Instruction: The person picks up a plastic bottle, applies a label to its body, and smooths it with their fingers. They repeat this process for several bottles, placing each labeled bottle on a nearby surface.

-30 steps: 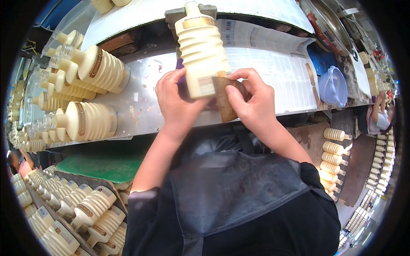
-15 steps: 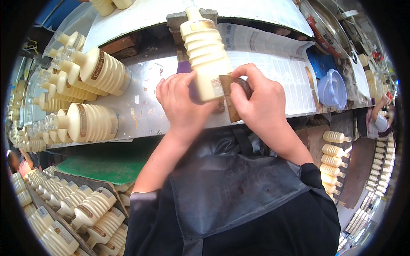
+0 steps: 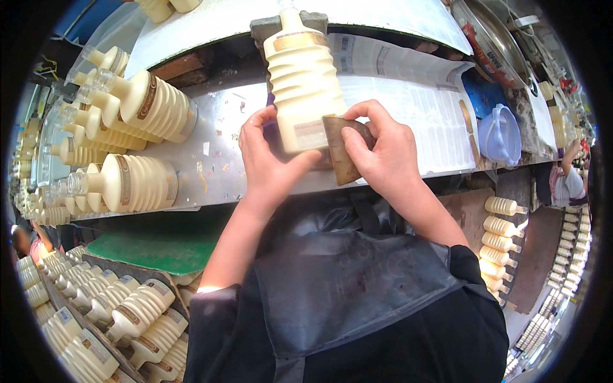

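Observation:
A cream-coloured ribbed bottle [image 3: 305,83] with a clear neck lies with its base toward me, its upper part on a grey block [image 3: 258,29]. A gold band circles its shoulder, and a pale label [image 3: 310,133] sits near its base. My left hand [image 3: 265,153] cups the base end, fingers along the left side and thumb stretched past the bottom edge. In my right hand [image 3: 386,140], pinched between thumb and fingers, is a flat brown scraper [image 3: 341,153]. Its edge is against or very close to the right end of the label; exact contact cannot be told.
Similar bottles [image 3: 143,182] lie stacked on the metal bench [image 3: 214,118] at left. Label sheets [image 3: 415,102] spread to the right, beside a lilac bucket [image 3: 499,135]. Crates of bottles [image 3: 140,313] stand lower left, more bottles [image 3: 501,242] lower right. Another person [image 3: 567,182] is at far right.
The bottle has turned so its label faces up more fully. My left hand has opened wider and shifted around the base. The scraper has moved slightly left and tilted.

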